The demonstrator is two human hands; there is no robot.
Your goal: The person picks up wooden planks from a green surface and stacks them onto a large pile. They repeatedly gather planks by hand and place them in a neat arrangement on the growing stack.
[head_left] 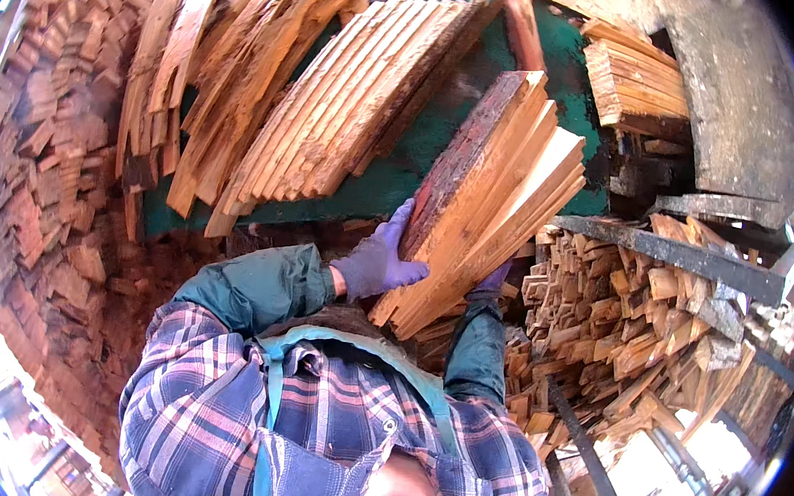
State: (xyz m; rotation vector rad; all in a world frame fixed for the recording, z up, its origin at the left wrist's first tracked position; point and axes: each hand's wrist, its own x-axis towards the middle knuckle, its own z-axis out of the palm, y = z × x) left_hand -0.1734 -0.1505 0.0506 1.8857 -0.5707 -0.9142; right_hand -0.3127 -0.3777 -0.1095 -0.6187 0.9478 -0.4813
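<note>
- The right hand is mostly hidden behind the bundle of split wood; only a sliver of purple glove shows, so I cannot tell how its fingers are set.
- The left hand, gloved in purple and grey, is in plain view, its fingers grasping the bundle at its lower left edge.
- The bundle slants across the middle of the frame, dark bark on its left side (whether its far end touches the bench is hard to make out).
- Long rough pieces at the upper left and a reddish stick at the top are cut off by the frame's upper edge.
- The heap of offcuts along the left blurs toward the curved rim.
- A strip of green bench shows between the slatted stack, upper middle, and the bundle; another lies to the bundle's right, below the small stack.
- The bench's near edge runs behind the left hand.
- Right of centre, the wood pile and a dark metal bar crowd close beside the right sleeve.
</note>
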